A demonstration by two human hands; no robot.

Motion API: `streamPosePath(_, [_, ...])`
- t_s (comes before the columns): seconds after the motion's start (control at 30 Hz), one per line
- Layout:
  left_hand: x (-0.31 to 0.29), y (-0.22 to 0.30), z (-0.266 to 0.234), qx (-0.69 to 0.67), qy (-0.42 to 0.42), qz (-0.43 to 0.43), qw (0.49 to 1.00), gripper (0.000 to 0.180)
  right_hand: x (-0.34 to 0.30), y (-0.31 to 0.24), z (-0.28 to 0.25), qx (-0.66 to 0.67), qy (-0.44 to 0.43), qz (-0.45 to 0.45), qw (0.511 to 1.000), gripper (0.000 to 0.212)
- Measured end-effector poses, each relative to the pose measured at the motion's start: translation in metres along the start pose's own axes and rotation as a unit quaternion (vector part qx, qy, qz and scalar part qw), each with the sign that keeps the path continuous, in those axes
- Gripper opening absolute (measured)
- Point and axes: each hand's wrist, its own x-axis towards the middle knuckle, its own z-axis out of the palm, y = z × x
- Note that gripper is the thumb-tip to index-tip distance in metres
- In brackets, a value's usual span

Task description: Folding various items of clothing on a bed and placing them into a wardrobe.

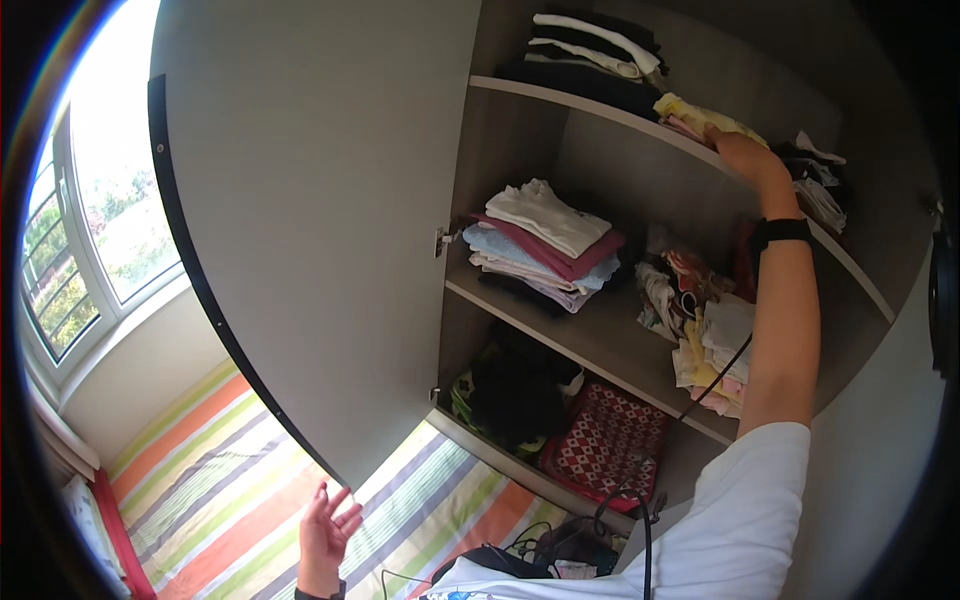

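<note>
My right hand [745,155] reaches up to the upper wardrobe shelf [590,103]. It grips a folded yellow garment [715,118] with some pink cloth under it, at the shelf's front edge; part of the fingers is hidden. To the left of it lies a stack of dark and white folded clothes [590,60], and to the right a pile of dark and white clothes [820,180]. Low on the left, my left hand [330,525] hangs open with fingers apart, holding nothing, near the lower end of the open wardrobe door [320,200].
On the middle shelf are folded clothes [550,235], a crumpled bundle [690,285] and pale folded clothes [725,340]. Below lie dark clothes [515,390] and a red patterned textile [610,435]. A striped bed [220,480] and a window [110,220] are on the left. Black cables [645,530] hang in front of me.
</note>
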Motion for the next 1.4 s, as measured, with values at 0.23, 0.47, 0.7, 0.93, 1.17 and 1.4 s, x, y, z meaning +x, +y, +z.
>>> streamPosePath(0.23, [0.002,0.069,0.052,0.167,0.050,0.314,0.933,0.052,-0.034,-0.001,0.041,-0.050,0.217,0.041,0.974,0.064])
streamPosePath(0.47, [0.036,0.104,0.086,0.380,0.014,0.528,0.760,0.076,-0.087,-0.019,0.046,-0.090,0.305,0.010,0.948,0.056])
streamPosePath(0.7, [0.072,0.113,0.086,0.319,-0.021,0.520,0.792,0.052,-0.083,-0.027,0.042,-0.135,0.227,0.064,0.962,0.071])
streamPosePath(0.93, [0.083,0.111,0.089,0.305,-0.023,0.529,0.791,0.044,-0.072,-0.017,0.046,-0.214,0.221,0.074,0.949,0.081])
streamPosePath(1.17, [0.059,0.083,0.089,0.295,-0.062,0.513,0.804,0.038,-0.077,-0.029,0.049,-0.240,0.249,0.069,0.936,0.079])
streamPosePath(1.4, [0.024,0.044,0.101,0.342,-0.084,0.516,0.781,0.031,-0.167,-0.095,0.017,0.444,0.217,-0.100,0.864,0.061])
